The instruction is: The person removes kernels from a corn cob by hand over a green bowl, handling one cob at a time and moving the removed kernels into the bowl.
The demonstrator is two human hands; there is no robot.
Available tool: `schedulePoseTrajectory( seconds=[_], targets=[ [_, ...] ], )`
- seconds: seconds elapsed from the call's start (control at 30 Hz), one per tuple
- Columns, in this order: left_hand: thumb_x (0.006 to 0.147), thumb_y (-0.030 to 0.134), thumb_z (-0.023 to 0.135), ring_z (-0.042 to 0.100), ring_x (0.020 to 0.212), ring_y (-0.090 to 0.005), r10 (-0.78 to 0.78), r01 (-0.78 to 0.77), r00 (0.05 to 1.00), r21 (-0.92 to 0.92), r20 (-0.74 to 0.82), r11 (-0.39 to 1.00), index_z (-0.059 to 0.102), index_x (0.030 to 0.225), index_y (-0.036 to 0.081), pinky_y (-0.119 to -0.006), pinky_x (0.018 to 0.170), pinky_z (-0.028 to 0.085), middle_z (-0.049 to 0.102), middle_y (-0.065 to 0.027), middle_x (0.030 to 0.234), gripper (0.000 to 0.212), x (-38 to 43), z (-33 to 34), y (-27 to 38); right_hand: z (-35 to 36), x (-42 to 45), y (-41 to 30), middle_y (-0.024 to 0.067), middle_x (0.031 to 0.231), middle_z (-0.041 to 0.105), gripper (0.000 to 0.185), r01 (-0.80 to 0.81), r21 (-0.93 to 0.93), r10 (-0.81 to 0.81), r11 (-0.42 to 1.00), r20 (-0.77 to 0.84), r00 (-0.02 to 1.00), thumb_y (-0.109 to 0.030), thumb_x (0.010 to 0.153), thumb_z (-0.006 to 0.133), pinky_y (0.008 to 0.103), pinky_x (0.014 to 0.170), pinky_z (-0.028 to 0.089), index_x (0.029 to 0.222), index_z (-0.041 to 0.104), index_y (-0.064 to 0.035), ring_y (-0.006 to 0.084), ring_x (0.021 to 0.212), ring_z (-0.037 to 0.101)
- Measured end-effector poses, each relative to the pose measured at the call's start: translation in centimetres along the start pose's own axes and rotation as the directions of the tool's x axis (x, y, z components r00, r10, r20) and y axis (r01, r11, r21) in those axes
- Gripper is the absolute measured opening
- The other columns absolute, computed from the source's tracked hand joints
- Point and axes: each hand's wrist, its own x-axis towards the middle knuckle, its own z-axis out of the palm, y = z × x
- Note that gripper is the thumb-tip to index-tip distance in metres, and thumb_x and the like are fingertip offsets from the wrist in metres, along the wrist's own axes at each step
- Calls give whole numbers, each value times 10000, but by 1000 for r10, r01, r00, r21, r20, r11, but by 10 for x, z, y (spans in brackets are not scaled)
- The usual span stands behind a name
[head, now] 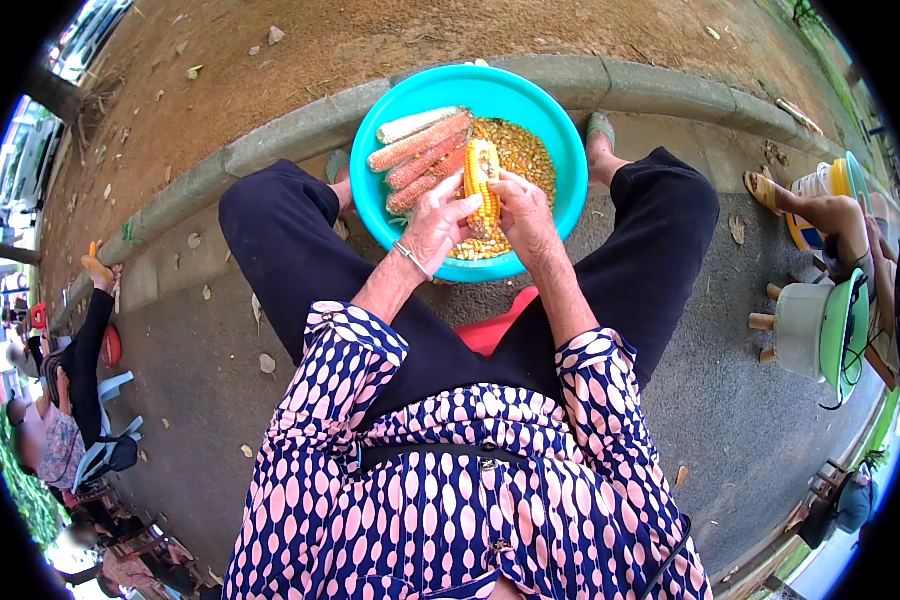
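Observation:
Between my knees stands a round turquoise plastic basin [420, 90]. My left hand [436, 223] and my right hand [523, 214] hold one ear of corn [482, 180] upright over it, one hand on each side. Yellow kernels still cover much of the ear, while a pale bare strip shows near its top. Loose corn kernels [521, 154] lie in the right and front parts of the basin. Several stripped corn cobs [420, 146], reddish and one whitish, are stacked on the left side. My fingers partly hide the ear's lower half.
A concrete kerb [645, 86] runs behind the basin, with bare soil beyond. Under me is a red stool [495, 330]. To the right are a green basin [844, 337] on a grey stool [799, 326], a white bucket [814, 184] and a person's leg. Other people sit at the left.

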Motion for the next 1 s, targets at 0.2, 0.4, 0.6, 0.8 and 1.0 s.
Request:
schedulePoseTrajectory(
  seconds=[0.2, 0.4, 0.6, 0.8, 1.0],
  targets=[
    [887, 101, 569, 547, 1079, -164, -2, 2, 1000, 64, -2, 998, 343, 1364, 17, -343, 877, 497, 516, -80, 1222, 535, 1, 3, -4, -4, 4, 10, -27, 709, 571, 249, 47, -84, -51, 995, -44, 998, -251, 859, 530, 205, 515, 384, 961, 638, -52, 38, 586, 485],
    [887, 104, 567, 559, 1064, -173, 21, -19, 999, 74, -29, 997, 338, 1369, 12, -341, 864, 508, 522, -87, 1213, 541, 1, 2, -4, -6, 0, 5, -32, 699, 554, 217, 27, -117, -38, 993, -97, 995, -209, 849, 542, 234, 518, 375, 930, 636, -31, 40, 595, 468],
    [887, 97, 564, 552, 1077, -177, -18, 24, 998, 123, -52, 992, 337, 1369, 8, -356, 879, 500, 525, -89, 1207, 540, 1, 2, -5, -3, 2, 9, -14, 744, 566, 218, 76, -240, -84, 968, -22, 996, -240, 865, 555, 195, 592, 413, 920, 616, -38, 73, 658, 525],
    [888, 86, 558, 557, 1076, -182, -9, 10, 1000, 69, -20, 998, 336, 1367, 0, -354, 875, 506, 521, -97, 1221, 535, 0, 5, -8, -2, 3, 14, -17, 689, 540, 216, 172, -204, -203, 964, -143, 969, -209, 852, 515, 244, 537, 380, 887, 617, -22, 59, 612, 472],
    [889, 82, 555, 551, 1087, -181, 3, 0, 999, 71, -44, 997, 339, 1364, -1, -347, 883, 501, 515, -99, 1233, 529, 1, -1, -4, 5, -5, -10, -23, 702, 492, 129, -17, -189, 12, 982, -29, 1000, -188, 830, 539, 213, 539, 377, 854, 576, -66, 56, 618, 464]
  ],
)
